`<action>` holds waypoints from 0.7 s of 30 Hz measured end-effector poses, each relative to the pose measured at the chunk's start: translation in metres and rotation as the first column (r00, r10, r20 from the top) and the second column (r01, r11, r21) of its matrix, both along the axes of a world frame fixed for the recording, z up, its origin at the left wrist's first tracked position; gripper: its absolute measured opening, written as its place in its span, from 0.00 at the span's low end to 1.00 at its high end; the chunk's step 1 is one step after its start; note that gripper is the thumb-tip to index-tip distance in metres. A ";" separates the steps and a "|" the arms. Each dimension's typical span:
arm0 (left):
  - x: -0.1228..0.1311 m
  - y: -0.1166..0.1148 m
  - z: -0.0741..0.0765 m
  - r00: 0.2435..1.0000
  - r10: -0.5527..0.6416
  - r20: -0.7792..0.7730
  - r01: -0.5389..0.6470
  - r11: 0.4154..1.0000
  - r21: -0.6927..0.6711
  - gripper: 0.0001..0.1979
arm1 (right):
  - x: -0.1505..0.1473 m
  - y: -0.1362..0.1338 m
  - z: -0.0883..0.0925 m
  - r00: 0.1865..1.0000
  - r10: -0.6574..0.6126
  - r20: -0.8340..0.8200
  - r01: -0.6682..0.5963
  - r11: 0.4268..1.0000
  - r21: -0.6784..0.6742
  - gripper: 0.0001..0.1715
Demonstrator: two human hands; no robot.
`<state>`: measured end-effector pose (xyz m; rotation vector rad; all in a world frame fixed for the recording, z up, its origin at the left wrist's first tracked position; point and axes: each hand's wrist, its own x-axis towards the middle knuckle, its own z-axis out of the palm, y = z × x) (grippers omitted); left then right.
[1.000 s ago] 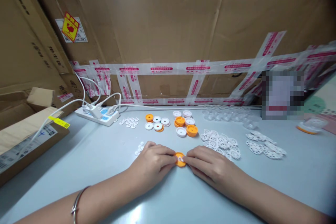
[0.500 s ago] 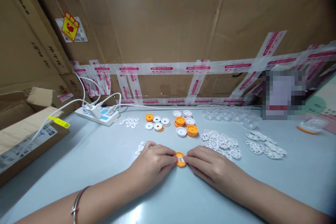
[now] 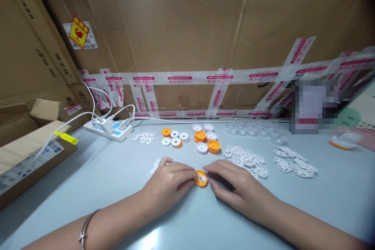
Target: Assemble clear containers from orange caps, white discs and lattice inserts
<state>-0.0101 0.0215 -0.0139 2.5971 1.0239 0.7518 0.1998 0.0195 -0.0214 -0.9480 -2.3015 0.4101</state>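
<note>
A thin bracelet [image 3: 84,226] sits on the left wrist. The left hand [image 3: 170,181] pinches the left edge of the orange cap [image 3: 201,179], with thumb and fingers closed on it. The cap is low over the grey table [image 3: 102,175], a bit tilted, with a small white piece inside. The right hand [image 3: 234,185] keeps its fingers long and close together, tips at the cap's right edge; I cannot tell if they grip. I think it is best to hold the cap flat and press gently. Farther off lie white round grids [image 3: 246,158], more caps [image 3: 205,140] and a power strip [image 3: 109,129].
</note>
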 end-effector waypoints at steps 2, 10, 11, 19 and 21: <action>0.001 0.000 0.000 1.000 0.020 0.006 -0.020 0.999 -0.031 0.09 | -0.002 0.000 -0.001 1.000 -0.017 -0.008 0.016 0.999 -0.039 0.15; 0.004 -0.002 0.003 0.998 0.064 -0.018 -0.066 0.983 -0.169 0.12 | -0.006 -0.002 -0.004 1.000 -0.005 -0.031 -0.001 0.982 -0.187 0.15; 0.004 -0.002 0.004 0.998 0.059 -0.016 -0.061 0.980 -0.188 0.12 | -0.005 -0.003 -0.003 0.999 -0.004 -0.033 -0.003 0.979 -0.203 0.15; 0.004 -0.003 0.007 0.998 0.064 0.021 -0.056 0.964 -0.258 0.13 | -0.006 -0.003 0.001 0.996 -0.023 -0.087 -0.004 0.956 -0.294 0.14; 0.005 -0.003 0.008 0.997 0.065 0.029 -0.056 0.968 -0.244 0.11 | -0.007 -0.004 0.002 0.993 -0.015 -0.119 -0.023 0.949 -0.313 0.12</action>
